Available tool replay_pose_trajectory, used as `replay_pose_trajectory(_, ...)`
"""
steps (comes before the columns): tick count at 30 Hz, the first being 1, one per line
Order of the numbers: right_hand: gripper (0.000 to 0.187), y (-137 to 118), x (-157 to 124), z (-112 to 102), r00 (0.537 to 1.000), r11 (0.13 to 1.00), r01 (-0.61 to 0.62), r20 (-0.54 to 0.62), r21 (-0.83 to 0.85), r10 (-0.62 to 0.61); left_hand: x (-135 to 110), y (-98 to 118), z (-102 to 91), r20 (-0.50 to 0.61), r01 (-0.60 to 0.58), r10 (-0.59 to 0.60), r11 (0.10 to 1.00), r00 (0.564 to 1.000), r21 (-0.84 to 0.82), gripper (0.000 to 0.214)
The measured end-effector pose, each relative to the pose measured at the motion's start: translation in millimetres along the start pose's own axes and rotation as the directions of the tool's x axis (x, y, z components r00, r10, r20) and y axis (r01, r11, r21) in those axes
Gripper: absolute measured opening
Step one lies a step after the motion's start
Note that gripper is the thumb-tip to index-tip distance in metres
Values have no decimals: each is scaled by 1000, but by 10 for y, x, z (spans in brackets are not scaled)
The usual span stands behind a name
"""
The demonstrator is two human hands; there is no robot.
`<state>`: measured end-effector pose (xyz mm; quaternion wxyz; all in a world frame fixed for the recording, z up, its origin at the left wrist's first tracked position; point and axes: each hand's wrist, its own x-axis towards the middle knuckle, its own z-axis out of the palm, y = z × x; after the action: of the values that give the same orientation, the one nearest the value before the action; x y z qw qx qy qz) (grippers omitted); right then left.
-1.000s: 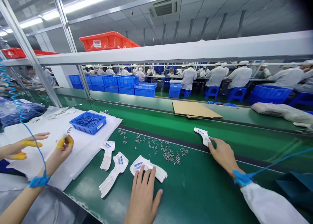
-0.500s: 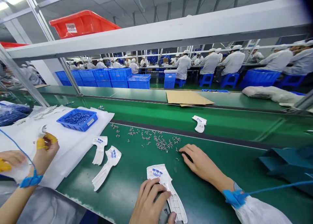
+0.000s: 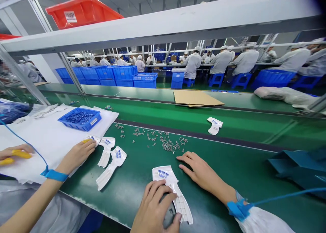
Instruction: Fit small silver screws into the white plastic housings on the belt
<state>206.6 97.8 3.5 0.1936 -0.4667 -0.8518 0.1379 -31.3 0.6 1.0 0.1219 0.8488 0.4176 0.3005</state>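
Observation:
A white curved plastic handle shell (image 3: 169, 173), with small blue pieces set in its wide end, lies on the green worktop (image 3: 137, 202). My left hand (image 3: 155, 204) grips its narrow part, with fingers across the top and thumb at the near edge. A dark grey patch partly shows under that palm. To the right, my right hand (image 3: 196, 168) hovers low, its thumb and forefinger apart, close to a scattered heap of small metal screws (image 3: 169, 144). Nothing shows between those fingers. Two similar shells, one farther (image 3: 106, 151) and one nearer (image 3: 114, 167), lie left of my hands.
At left, a co-worker's hand (image 3: 78, 155) with yellow finger covers touches a white part beside the shells. A blue tray (image 3: 80, 119) of small blue pieces sits on white sheeting. Another shell (image 3: 215, 125) rests on the green belt (image 3: 152, 114). Cardboard (image 3: 196, 98) lies beyond.
My right hand has drawn left and slightly away from the screws' right edge. The co-worker's hand has brought a white part to the shells. On the belt, the shell has shifted right.

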Motion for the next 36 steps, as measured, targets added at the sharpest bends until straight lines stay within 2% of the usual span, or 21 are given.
replay_pose_trajectory(4, 20, -63, 56, 14, 1000, 999, -19, 0, -34, 19, 46, 46, -32, -16, -14, 14, 999, 1000, -40, 39)
replay_pose_trajectory(9, 15, -90, 33, -65, 989, 972, -135, 25, -190, 143, 63, 149, -122, 99, 57, -49, 995, 994, -77, 38)
replay_pose_trajectory(14, 14, -37, 34, -123, 925, 897, -358, 34, -259, 379, 40, 194, -151, 81, 116, -116, 993, 990, 1, 39)
replay_pose_trajectory(19, 20, -67, 33, -241, 905, 880, -393, 60, -268, 422, 31, 182, -128, 107, 125, -126, 992, 986, 9, 36)
replay_pose_trajectory(21, 20, -180, -11, -315, 909, 912, -377, 123, -160, 398, 33, 182, -128, 103, 126, -126, 992, 987, 3, 35)
replay_pose_trajectory(23, 20, -351, -86, -368, 916, 937, -340, 253, 78, 312, 38, 181, -130, 114, 121, -122, 993, 986, 12, 37)
replay_pose_trajectory(25, 20, -537, -174, -375, 911, 898, -325, 353, 296, 213, 44, 172, -125, 148, 108, -110, 994, 983, 21, 45)
replay_pose_trajectory(26, 20, -618, -217, -360, 908, 881, -325, 373, 343, 190, 47, 164, -117, 167, 102, -104, 995, 980, 21, 52)
replay_pose_trajectory(30, 21, -772, -328, -232, 910, 878, -334, 361, 343, 205, 45, 122, -72, 201, 106, -110, 994, 973, 27, 87)
replay_pose_trajectory(36, 23, -719, -401, -102, 887, 834, -405, 384, 375, 258, 44, 110, -55, 189, 99, -100, 995, 977, 14, 87)
